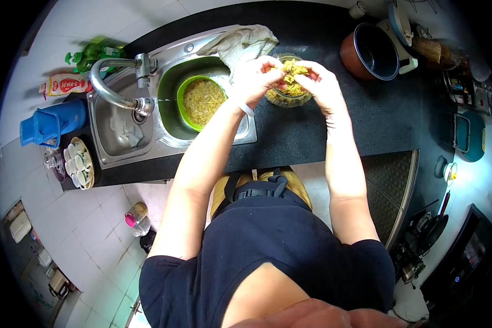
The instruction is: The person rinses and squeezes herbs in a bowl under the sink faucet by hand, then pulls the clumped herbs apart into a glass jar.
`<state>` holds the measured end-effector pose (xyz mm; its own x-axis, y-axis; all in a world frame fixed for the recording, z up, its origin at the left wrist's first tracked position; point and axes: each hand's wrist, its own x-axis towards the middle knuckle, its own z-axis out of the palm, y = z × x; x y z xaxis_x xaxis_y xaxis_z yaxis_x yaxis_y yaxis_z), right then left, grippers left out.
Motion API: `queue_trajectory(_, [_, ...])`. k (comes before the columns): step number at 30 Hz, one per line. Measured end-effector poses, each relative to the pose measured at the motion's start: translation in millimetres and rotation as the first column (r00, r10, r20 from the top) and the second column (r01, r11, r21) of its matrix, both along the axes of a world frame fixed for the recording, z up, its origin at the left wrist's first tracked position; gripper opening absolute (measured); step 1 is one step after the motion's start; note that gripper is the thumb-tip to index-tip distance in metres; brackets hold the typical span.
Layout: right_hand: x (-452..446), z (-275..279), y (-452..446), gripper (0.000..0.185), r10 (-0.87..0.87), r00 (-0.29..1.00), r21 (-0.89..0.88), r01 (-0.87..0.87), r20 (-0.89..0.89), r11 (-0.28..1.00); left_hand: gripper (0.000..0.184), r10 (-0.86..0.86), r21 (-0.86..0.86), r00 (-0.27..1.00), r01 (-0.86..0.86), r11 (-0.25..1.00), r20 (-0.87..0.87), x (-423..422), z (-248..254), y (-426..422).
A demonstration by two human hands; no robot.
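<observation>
Yellow shreds point(294, 71) sit bunched between both hands, just over a glass bowl point(287, 101) on the counter point(290, 134), presumably so that loose bits drop into it. The left hand point(261, 79) and right hand point(322, 86) each pinch the clump with narrowed fingers, likely because it is light and loose. To the left, a green basin point(181, 103) of wet yellow bits stands in the sink point(249, 129), where spills can probably drain. A cloth point(251, 44) drapes over its far right corner.
</observation>
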<state>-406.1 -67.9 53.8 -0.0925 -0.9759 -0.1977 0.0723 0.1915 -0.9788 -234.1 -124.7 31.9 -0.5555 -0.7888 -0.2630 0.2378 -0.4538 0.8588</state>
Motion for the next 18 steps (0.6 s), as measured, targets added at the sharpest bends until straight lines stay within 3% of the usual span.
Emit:
queue_trajectory(2, [0,-2,0,0.026,-0.001,0.992,0.016,0.003,-0.128,1.0,0.01,0.0,-0.027,1.0,0.0,1.0,0.007,-3,-3,0])
queue_trajectory(8, [-17,-6,1,0.019,-0.089,0.981,0.02,0.094,-0.171,0.995,0.009,0.044,0.005,0.998,-0.045,0.999,0.054,6,-4,-3])
queue_trajectory(12, [-5,4,-1,0.029,-0.062,0.998,-0.021,0.062,0.011,0.998,0.014,-0.021,0.034,1.0,0.02,0.999,0.023,1,-7,-4])
queue_trajectory(14, [-3,-1,-2,0.036,0.011,0.99,-0.068,-0.021,-0.144,0.997,0.016,-0.038,0.036,0.999,0.038,0.999,0.012,-5,-3,-2])
queue_trajectory(18, [-9,0,-1,0.029,0.036,0.956,0.019,-0.032,-0.291,0.999,0.016,-0.042,0.017,0.998,0.041,0.999,0.051,-3,4,-2])
